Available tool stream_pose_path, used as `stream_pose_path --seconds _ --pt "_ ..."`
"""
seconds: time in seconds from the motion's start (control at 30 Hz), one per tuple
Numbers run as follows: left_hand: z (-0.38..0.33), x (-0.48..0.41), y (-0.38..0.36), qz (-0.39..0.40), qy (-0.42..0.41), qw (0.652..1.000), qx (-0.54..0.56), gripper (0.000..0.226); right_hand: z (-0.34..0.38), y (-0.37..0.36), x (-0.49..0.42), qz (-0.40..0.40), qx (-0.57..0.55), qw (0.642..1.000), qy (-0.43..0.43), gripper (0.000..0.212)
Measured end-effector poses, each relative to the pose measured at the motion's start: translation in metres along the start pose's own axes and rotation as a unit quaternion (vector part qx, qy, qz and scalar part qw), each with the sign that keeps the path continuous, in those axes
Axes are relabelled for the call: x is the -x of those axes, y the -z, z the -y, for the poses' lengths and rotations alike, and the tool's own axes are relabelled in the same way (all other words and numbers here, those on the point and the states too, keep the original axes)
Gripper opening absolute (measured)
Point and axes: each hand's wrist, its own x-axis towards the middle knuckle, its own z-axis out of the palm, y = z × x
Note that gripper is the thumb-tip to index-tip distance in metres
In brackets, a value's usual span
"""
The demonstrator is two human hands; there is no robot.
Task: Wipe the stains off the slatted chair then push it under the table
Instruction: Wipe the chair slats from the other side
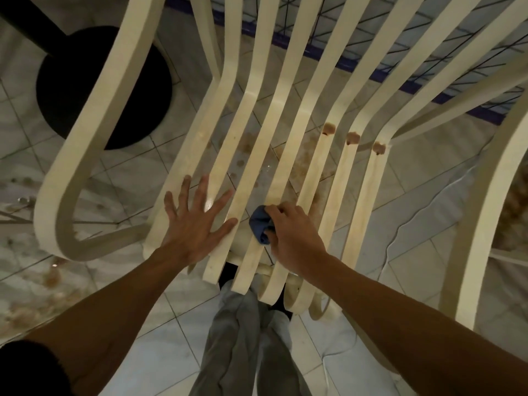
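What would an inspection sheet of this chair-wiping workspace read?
Surface: tiled floor, brownish spatter below the seat.
Job's things: slatted chair, three brown stains at the seat's bend; blue cloth.
Clutter: nothing seen.
Hands: left hand flat on the slats; right hand grips the cloth against a slat.
Cables: none certain; thin wavy line on the floor, unclear.
Surroundings: black round pedestal base beside the chair.
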Motion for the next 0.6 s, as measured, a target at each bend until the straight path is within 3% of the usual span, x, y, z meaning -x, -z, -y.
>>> stream_pose_path --seconds 0.13,0.23,0.33,0.6 --pt "0.002 -0.002 -0.002 0.010 -0.002 1.000 -0.015 0.064 -0.010 0.003 -0.011 0.022 0.018 0.999 0.040 0.036" --pt "0.002 -0.003 -0.001 0.016 -0.004 1.000 -0.013 0.065 -0.010 0.005 -0.023 -0.038 -0.021 0.999 -0.025 0.030" --pt "0.001 -0.003 0.000 0.026 -0.002 1.000 -0.007 0.064 0.005 -0.002 -0.016 -0.058 -0.040 0.995 -0.073 0.040" --pt "-0.003 -0.002 0.001 0.047 0.001 0.999 0.008 0.064 0.033 -0.029 0.047 0.017 -0.046 0.999 0.011 0.043"
